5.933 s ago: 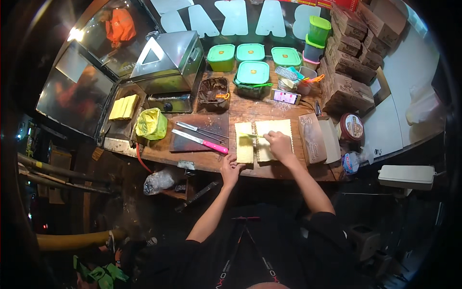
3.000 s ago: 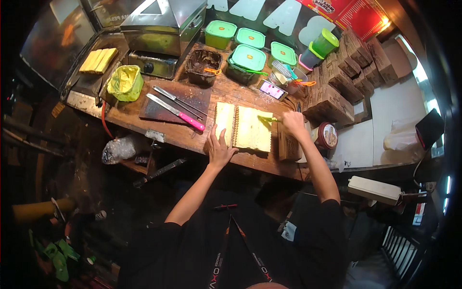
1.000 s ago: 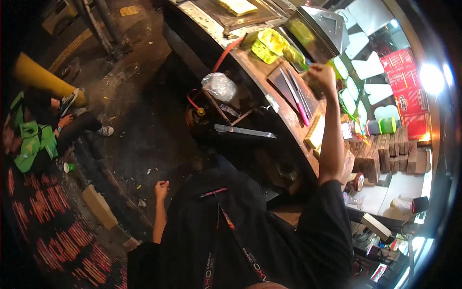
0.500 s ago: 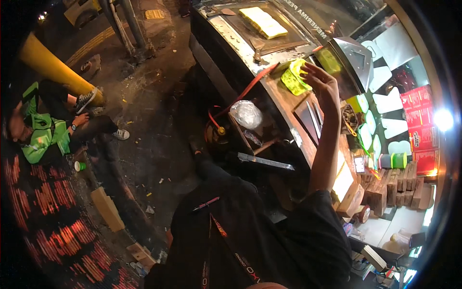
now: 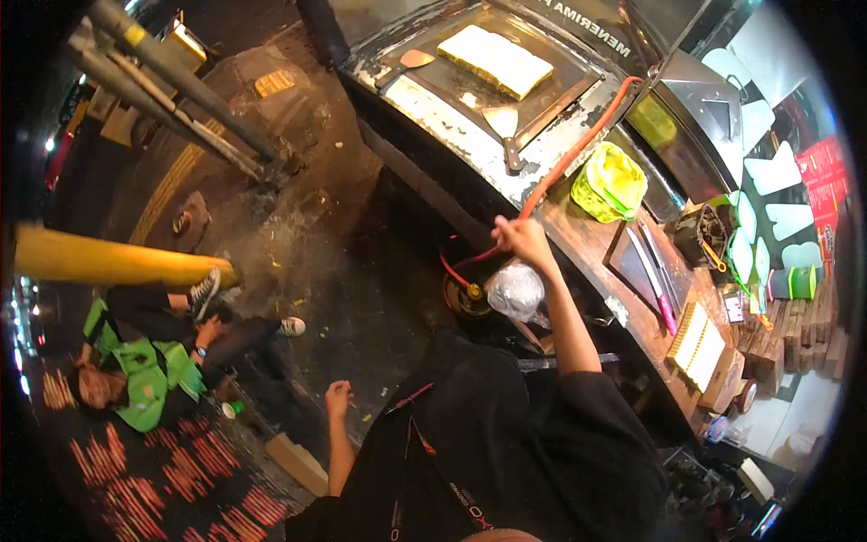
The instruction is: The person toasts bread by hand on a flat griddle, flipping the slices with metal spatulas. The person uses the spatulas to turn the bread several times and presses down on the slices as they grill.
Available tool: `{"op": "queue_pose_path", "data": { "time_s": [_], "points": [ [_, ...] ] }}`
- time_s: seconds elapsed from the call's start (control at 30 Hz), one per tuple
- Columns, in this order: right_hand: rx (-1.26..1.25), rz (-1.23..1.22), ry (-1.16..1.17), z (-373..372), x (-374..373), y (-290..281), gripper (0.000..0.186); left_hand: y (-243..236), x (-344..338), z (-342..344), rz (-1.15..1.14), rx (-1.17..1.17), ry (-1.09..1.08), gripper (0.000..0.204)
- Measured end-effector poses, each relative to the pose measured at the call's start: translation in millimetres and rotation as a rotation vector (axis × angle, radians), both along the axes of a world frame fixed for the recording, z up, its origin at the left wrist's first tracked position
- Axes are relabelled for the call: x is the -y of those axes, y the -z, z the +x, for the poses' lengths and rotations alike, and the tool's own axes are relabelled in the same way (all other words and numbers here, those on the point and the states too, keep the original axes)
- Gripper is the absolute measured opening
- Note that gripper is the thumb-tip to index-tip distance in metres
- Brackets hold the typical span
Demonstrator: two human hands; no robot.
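Observation:
My right hand (image 5: 524, 242) is in front of the orange hose (image 5: 578, 155), beside the worktop's near edge. Its fingers are bent; whether they hold anything, or touch the hose, is hidden. Low on the left, away from the worktop, my left hand (image 5: 339, 397) is loosely closed with nothing visible in it. A yellow-green tub (image 5: 610, 181) with a green utensil inside stands on the wooden worktop (image 5: 578, 237). On the griddle (image 5: 442, 83) lies a pale yellow slab (image 5: 497, 59). Two spatulas rest there, one (image 5: 502, 126) near the front edge and another (image 5: 406, 65) on the left.
A pink-handled knife (image 5: 664, 303) lies beside a yellow-lined pad (image 5: 695, 343) on the worktop. Below the edge is a clear plastic-wrapped bundle (image 5: 517, 291). A person in a green jacket (image 5: 149, 384) sits at left beside a yellow post (image 5: 117, 257). Wooden blocks (image 5: 786, 339) stand at right.
My right hand has left the yellow-green tub and moved left and down to the hose. My left hand has come into view. The whole view has shifted.

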State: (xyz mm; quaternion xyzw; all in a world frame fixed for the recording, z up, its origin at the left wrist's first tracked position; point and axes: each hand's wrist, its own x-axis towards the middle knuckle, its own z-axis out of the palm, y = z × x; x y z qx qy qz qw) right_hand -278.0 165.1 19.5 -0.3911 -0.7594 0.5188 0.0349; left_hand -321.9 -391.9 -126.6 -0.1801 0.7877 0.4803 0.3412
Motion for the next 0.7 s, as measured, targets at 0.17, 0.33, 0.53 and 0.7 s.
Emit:
{"op": "queue_pose_path", "data": {
  "time_s": [0.17,0.33,0.53,0.7],
  "points": [
    [-0.108,0.658,0.182,-72.2,-61.1,20.2,0.037,-24.0,-60.3,-104.4,-0.095,-0.068,0.102,0.03],
    [0.309,0.791,0.276,-109.7,-78.5,26.0,0.05,-11.2,-128.7,-186.7,0.017,-0.081,0.222,0.047],
    [0.274,0.757,0.26,-102.8,-45.5,22.1,0.046,-24.5,-250.0,-298.7,0.195,-0.335,0.473,0.038],
    [0.409,0.638,0.432,-104.4,-22.2,8.0,0.045,-59.2,-403.8,-399.8,0.178,-0.621,0.697,0.04]
  ]
}}
